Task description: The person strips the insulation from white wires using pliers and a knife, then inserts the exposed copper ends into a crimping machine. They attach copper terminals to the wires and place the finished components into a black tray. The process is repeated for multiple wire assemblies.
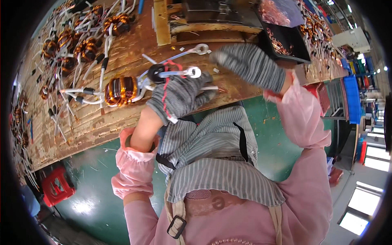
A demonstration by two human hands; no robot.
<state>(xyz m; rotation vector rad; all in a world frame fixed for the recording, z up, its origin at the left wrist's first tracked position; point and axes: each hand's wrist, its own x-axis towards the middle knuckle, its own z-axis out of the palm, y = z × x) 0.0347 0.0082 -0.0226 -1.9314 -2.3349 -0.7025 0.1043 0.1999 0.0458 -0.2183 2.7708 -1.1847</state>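
My left hand (177,96), in a grey striped knit glove, is closed around the leads of a copper-wound ring coil (121,90). One white lead (211,88) with a bare copper end sticks out between its thumb and fingers. Over the back of that hand lie a black ring (156,73), a thin red cord (165,93) and a lead ending in a round ring terminal (194,72). Another lead reaches up to a second ring terminal (201,49). My right hand (251,65), gloved alike, is above the bench near that terminal; its fingers are smeared by motion.
Several wound coils (65,38) with white leads crowd the left of the worn wooden bench (94,126). At the back are a wooden frame (212,29) and a black tray (294,57) holding copper pieces. A red stool (57,185) stands below on the green floor.
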